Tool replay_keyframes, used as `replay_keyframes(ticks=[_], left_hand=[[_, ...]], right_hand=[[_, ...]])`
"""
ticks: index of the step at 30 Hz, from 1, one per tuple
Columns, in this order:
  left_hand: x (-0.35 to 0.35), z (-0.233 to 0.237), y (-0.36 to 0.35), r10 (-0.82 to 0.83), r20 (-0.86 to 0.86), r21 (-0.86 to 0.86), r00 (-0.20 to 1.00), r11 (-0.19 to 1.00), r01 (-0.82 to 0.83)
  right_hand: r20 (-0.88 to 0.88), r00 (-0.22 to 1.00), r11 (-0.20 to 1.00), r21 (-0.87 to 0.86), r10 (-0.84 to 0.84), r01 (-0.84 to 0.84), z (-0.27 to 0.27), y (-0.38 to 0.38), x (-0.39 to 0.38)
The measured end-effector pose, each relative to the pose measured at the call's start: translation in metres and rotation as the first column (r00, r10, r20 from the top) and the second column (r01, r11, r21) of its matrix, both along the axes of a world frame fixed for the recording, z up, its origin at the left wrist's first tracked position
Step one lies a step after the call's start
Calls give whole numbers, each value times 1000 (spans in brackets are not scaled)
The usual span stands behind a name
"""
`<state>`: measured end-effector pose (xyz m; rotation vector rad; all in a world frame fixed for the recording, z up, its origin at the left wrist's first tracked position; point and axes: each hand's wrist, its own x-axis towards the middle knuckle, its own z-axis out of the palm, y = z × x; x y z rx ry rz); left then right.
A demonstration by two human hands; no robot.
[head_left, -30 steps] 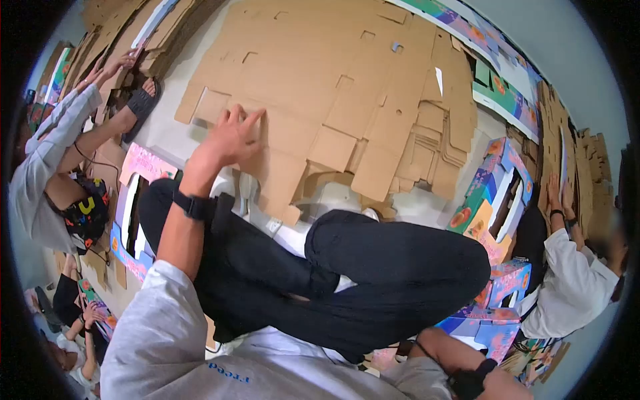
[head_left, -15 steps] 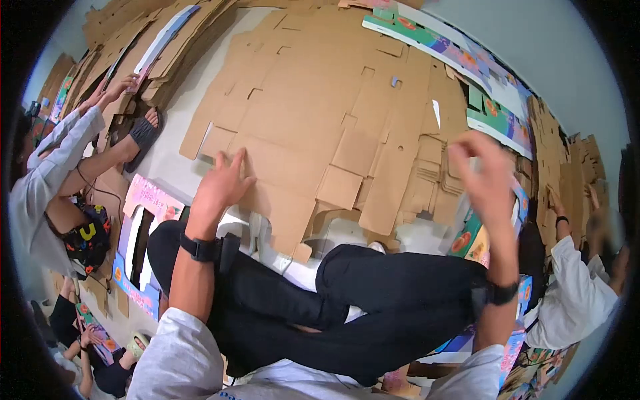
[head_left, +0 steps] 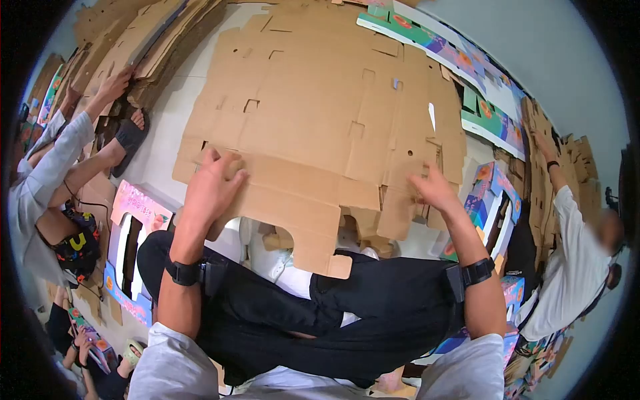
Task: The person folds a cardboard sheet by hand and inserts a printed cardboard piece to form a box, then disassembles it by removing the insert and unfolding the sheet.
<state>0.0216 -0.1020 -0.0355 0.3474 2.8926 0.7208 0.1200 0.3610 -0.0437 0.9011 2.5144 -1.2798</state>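
A large flat cardboard box blank (head_left: 287, 133), plain brown side up with cut slots and crease lines, lies before my knees. My left hand (head_left: 215, 187) is closed on its near left part, fingers curled over the board and thumb pointing inward. At the near right part, my right hand (head_left: 439, 190) pinches a panel of the same blank between thumb and fingers; the fingertips are partly hidden. The near flap is tilted up along a crease, and its tab reaches over my legs.
Printed cartons stand at my left (head_left: 137, 247) and right (head_left: 490, 207). Green and purple printed sheets (head_left: 427, 40) lie at the far right, with cardboard stacks (head_left: 167, 60) at the far left. Co-workers sit on both sides; one person's hand (head_left: 117, 83) rests by the left stack.
My right hand has come down from the air onto the blank. My left hand has gone from spread fingers to a grip. The near edge has lifted and come closer to me.
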Motion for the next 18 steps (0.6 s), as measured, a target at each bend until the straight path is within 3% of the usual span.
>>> replay_keyframes(ticks=[2,5,6,8,12,15,18], left_hand=[[1,-5,2,-64,2,83,998,994,64],[5,5,19,-3,7,199,1000,980,1],[6,5,26,-18,88,231,996,973,-3],[9,3,38,-48,251,296,967,955,-29],[20,-1,57,-39,215,493,976,867,-74],[21,17,59,-85,169,420,982,908,6],[28,21,63,-119,-82,442,990,885,143]], right_hand=[[34,995,996,-28,-89,90,-2,12,-2],[36,983,983,-44,-178,180,16,25,-9],[27,979,978,-45,-202,203,24,29,-10],[-184,957,973,1,-225,229,8,52,-9],[-395,910,960,183,-127,213,20,75,-6],[-355,935,957,273,7,97,1,120,-1],[-56,996,985,167,63,-53,-4,120,12]])
